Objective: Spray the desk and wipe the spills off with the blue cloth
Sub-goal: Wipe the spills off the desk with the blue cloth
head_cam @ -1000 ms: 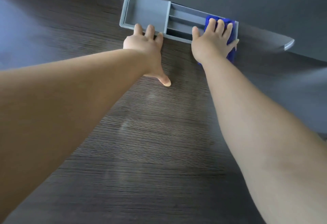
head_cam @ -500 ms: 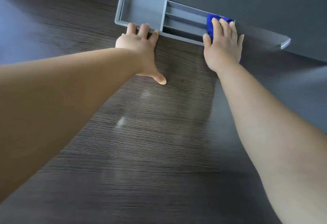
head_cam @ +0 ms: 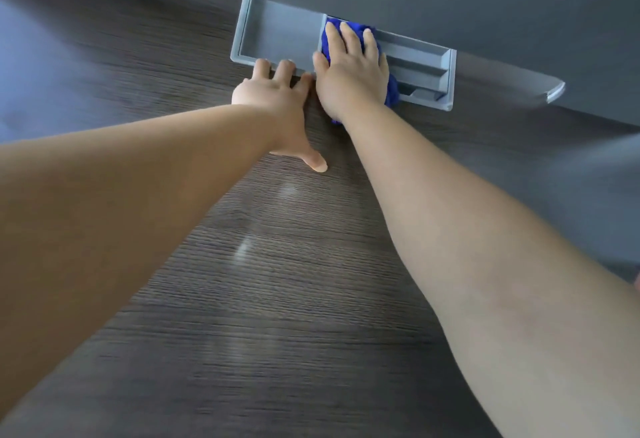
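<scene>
Nearest, pale streaks [head_cam: 242, 250] mark the dark wood-grain surface [head_cam: 294, 351]. Beyond them, the left hand [head_cam: 277, 102] lies flat with fingers spread, touching the grey tray [head_cam: 239, 53]. Just beside it, the right hand [head_cam: 353, 70] presses straight-fingered on the blue cloth [head_cam: 392, 89], which is draped over the tray's front edge.

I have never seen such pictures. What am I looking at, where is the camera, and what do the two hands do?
No machine: a person works with two bare hands. The camera sits on the person's head and looks forward and down, so both arms reach away. The surface is a dark wood-grain desk with a grey tray of compartments at its far edge. The right hand presses a blue cloth onto the tray with straight fingers. The left hand lies flat on the desk, fingertips at the tray's rim, holding nothing.
</scene>
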